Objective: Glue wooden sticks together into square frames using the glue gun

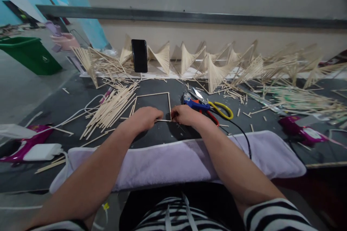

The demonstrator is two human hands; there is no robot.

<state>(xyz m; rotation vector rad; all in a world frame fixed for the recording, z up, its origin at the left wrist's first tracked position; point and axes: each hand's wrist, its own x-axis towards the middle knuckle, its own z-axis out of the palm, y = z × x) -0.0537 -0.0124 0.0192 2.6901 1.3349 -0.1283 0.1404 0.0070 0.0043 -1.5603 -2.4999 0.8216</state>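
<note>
My left hand (145, 118) and my right hand (185, 115) are both pinched on the near side of a square frame of thin wooden sticks (151, 95) that lies flat on the dark mat (162, 133). The near stick (164, 120) runs between my fingertips. A loose heap of sticks (111, 110) lies just left of the frame. Blue-handled pliers (196, 104) and yellow-handled scissors (221, 109) rest right of my right hand. Both forearms lie across a lilac towel (173, 162).
Finished fan-shaped stick pieces (214, 66) line the back wall, with a black phone (139, 56) leaning among them. Purple glue guns sit at left (25, 144) and right (305, 131). A black cable (242, 135) crosses the towel. A green bin (29, 54) stands far left.
</note>
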